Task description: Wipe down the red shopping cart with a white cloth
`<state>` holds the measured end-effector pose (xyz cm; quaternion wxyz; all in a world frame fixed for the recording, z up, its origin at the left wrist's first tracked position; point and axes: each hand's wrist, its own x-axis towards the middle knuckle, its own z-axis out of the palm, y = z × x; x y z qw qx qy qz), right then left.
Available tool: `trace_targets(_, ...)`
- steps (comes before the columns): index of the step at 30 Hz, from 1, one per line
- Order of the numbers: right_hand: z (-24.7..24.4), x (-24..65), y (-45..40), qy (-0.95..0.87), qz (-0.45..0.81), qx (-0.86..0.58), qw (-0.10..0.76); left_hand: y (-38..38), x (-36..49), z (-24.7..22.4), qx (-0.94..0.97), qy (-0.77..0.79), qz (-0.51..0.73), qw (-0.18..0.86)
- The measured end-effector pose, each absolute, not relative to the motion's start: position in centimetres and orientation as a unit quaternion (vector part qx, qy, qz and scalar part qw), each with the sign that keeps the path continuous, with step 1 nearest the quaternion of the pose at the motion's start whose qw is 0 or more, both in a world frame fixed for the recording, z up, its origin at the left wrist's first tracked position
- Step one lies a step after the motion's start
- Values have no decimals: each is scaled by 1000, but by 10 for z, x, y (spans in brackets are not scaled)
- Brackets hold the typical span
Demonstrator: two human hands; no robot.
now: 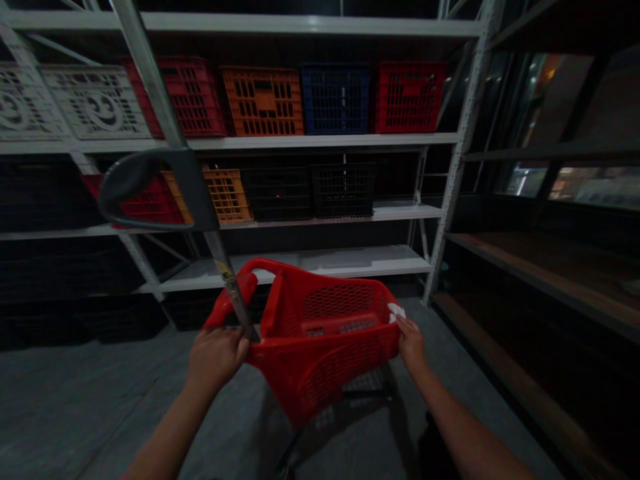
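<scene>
A red plastic rolling shopping basket (325, 340) with perforated walls stands on wheels in front of me, low in the view. My left hand (216, 357) grips its near left rim, right at the foot of a metal pull pole (231, 287). The pole rises forward and up to a dark grey loop handle (125, 190). My right hand (410, 343) holds the basket's right rim, beside a small white label (396, 312). The basket's wheels are mostly hidden beneath it, in shadow.
Grey metal shelving (300, 140) ahead carries plastic crates in white, red, orange, blue and black. The lowest visible shelf (295, 270) is just beyond the basket. A grey concrete floor (75, 400) spreads to the left, and dark wooden shelves (520, 280) stand to the right.
</scene>
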<state>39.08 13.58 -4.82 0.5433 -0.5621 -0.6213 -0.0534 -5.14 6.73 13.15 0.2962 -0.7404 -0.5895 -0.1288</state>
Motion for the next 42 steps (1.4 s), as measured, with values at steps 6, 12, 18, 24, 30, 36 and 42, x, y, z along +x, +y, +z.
trace_targets(6, -20, 226, 110, -693, 57, -449, 561, 64, -46, 133, -736, -591, -128, 306)
trace_targets(12, 31, 113, 88, -737, 134, -329, 575, 64, -49, 133, -732, -605, -123, 287)
trace_targets(18, 5, 179, 97, -754, 78, -350, 551, 69, -66, 128, -746, -595, -123, 274)
trace_targets(24, -55, 328, 123, -713, -32, -443, 543, 71, -70, 127, -747, -590, -124, 280)
trace_targets(30, -66, 416, 133, -635, -48, -547, 543, 76, -72, 125, -750, -583, -158, 269)
trace_targets(36, -37, 409, 115, -553, -63, -581, 593, 72, -79, 119, -711, -507, -416, 255)
trace_targets(42, -6, 302, 40, -723, 167, -433, 511, 12, -27, 76, -705, -458, -513, 175)
